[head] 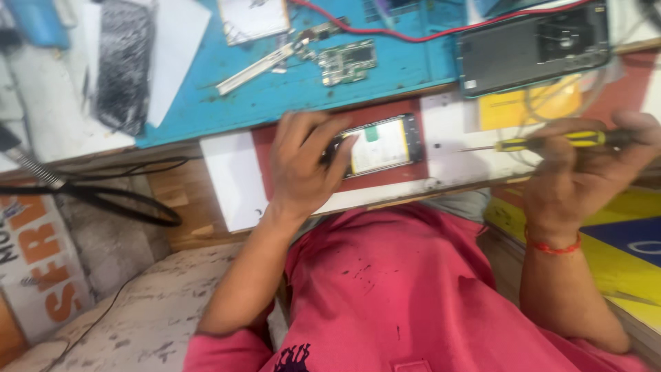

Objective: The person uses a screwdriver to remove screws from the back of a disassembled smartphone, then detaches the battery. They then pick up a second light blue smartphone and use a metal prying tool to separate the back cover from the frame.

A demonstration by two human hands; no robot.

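- Now, from the head camera, the left hand rests on a small opened phone that lies on the counter. Its fingers curl over the left end of the phone and hold it down, with the thumb tip on the pale inside part.
- That phone lies flat on a red patch of the counter, just near of the blue mat. It sits in the middle of the view, between the two hands.
- To the right, the right hand is clenched around a yellow and black screwdriver. The thin metal tip points left toward the phone, but it is apart from it. A red thread band goes round that wrist.
- Far on the blue mat lie a green circuit board and a thin silver strip just left of it.
- A red wire runs across the far part of the mat.
- At the far right sits a big dark opened device with a teal edge. A yellow card lies just near of it.
- At the far left a dark cracked screen lies on a white sheet.
- Black cables loop down at the left, below the counter edge.
- Near the camera is the person's pink shirt, with small dark specks on it.
- At the near right there is a yellow and blue board, under the right arm.
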